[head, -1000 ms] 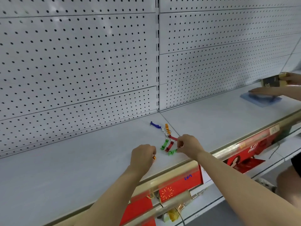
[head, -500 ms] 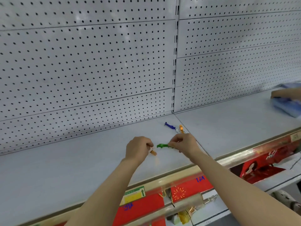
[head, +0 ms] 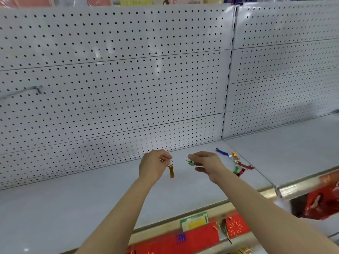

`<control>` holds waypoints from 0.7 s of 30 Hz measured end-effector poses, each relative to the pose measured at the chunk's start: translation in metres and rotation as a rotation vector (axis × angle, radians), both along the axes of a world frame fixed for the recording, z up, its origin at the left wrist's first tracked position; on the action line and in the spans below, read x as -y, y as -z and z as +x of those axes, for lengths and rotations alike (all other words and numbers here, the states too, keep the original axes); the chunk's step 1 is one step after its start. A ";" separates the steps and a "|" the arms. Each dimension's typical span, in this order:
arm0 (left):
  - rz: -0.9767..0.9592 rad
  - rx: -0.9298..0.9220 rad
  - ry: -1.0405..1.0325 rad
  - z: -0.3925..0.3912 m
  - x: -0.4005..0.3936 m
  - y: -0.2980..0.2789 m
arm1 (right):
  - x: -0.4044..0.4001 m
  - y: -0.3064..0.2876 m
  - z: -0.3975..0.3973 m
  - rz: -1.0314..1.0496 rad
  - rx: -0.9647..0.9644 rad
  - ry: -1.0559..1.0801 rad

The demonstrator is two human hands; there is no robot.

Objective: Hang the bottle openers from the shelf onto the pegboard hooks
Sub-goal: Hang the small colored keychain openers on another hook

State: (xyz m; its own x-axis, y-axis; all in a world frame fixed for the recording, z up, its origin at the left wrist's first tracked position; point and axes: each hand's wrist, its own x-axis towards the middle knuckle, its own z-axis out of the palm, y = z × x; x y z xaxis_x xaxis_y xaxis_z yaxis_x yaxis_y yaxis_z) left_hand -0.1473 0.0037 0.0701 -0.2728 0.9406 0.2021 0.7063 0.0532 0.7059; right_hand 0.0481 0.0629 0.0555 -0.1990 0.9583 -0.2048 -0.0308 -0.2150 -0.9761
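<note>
The left hand (head: 154,165) is seen pinching the ring of a gold bottle opener (head: 171,171), which hangs free, while a green opener (head: 190,163) is pinched by the right hand (head: 205,162), both raised above the shelf (head: 91,198). Further openers (head: 238,165) are left lying to the right. A carry appears under way; a ring must next be threaded over the lone hook (head: 22,91) on the pegboard (head: 119,79), well to the left.

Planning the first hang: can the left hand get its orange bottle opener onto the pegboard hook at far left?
Probably yes: the left hand holds the orange bottle opener by its ring, and nothing stands before the pegboard hook, though it is well off leftward.
</note>
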 end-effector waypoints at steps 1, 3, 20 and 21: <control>0.032 0.030 0.003 -0.010 0.006 -0.004 | 0.006 -0.002 -0.010 0.012 0.003 0.016; 0.078 0.096 0.011 -0.028 0.018 -0.013 | 0.018 -0.006 -0.030 0.046 0.013 0.047; 0.367 0.446 -0.095 -0.129 0.125 -0.090 | 0.113 -0.089 -0.158 0.222 -0.287 -0.154; 0.377 0.453 -0.103 -0.132 0.133 -0.094 | 0.120 -0.093 -0.164 0.226 -0.302 -0.166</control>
State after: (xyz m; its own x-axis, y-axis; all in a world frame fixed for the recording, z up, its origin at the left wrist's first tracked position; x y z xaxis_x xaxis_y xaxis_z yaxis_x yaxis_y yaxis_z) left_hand -0.2794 -0.1289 0.1637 -0.4959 0.7907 0.3591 0.3349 -0.2075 0.9191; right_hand -0.1163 -0.0568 0.1485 -0.3735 0.9224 0.0985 -0.3066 -0.0225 -0.9516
